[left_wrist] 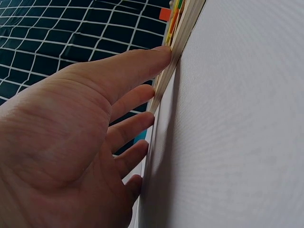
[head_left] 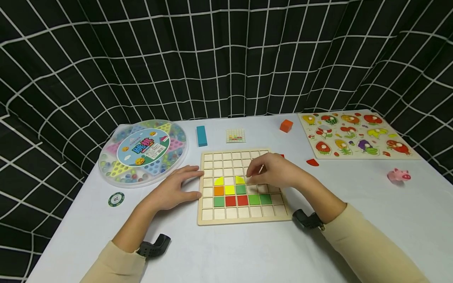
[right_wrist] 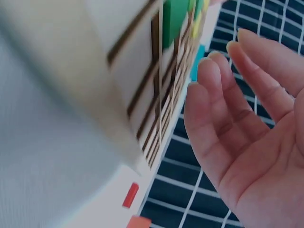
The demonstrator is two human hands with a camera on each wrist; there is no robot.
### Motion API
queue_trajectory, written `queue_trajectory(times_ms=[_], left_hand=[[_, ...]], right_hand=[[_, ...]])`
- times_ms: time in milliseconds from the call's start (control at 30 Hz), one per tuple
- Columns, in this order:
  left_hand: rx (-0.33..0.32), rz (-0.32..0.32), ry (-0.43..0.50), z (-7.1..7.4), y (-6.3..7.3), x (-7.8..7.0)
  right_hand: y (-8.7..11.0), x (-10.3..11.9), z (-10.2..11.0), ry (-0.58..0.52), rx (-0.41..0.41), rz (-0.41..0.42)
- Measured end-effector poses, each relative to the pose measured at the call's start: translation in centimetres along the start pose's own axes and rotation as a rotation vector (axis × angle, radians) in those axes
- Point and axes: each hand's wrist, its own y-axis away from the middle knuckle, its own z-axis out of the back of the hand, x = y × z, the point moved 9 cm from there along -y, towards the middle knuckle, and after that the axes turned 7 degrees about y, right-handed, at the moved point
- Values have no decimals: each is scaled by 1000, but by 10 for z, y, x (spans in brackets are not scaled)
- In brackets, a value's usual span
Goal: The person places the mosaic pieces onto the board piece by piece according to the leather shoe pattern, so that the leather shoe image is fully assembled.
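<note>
A wooden grid board [head_left: 244, 217] lies flat with colored tiles in its cells. Its lower row holds green, red [head_left: 230, 201] and green tiles. Above them are an orange tile [head_left: 219, 190], a yellow tile [head_left: 230, 190] and a green tile [head_left: 240, 189]. Higher still sit two yellow curved-edge pieces [head_left: 240, 180], with a bare cell between. My left hand [head_left: 173, 190] rests its thumb and extended fingers against the board's left edge. Over the board, just right of the right-hand yellow piece, hovers my right hand [head_left: 274, 171]. Its fingers bend loosely, and the right wrist view shows nothing between them.
Behind the board are a small pattern card [head_left: 235, 135], a blue block [head_left: 201, 136] and an orange cube [head_left: 286, 125]. A marble game box [head_left: 109, 157] and a chip [head_left: 116, 199] lie left. Rightward are a red piece [head_left: 312, 162], fruit puzzle [head_left: 361, 156] and pink pig [head_left: 399, 175].
</note>
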Motion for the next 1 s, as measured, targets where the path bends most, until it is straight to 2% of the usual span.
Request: queue_trajectory(times_ms=[200,500,633,767,933,1000], left_hand=[[-1,-1,-3,1,0,0],[2,-6,-2,0,0,-1],[5,-3,3,-1,0,0],[3,-3,1,-1,-1,0],[2,2,0,-1,-1,0],[2,7,3,-1,-1,0]], right_hand=[[6,-18,20,-42,-29,-7],[13,-56,47,-50,-112,-84],[14,-74,53,-77,-137,-141],[13,-90,57,-45,-164,-210],[8,-103,57,-13,-141,-280],[6,-105,57,4,-129,-285]])
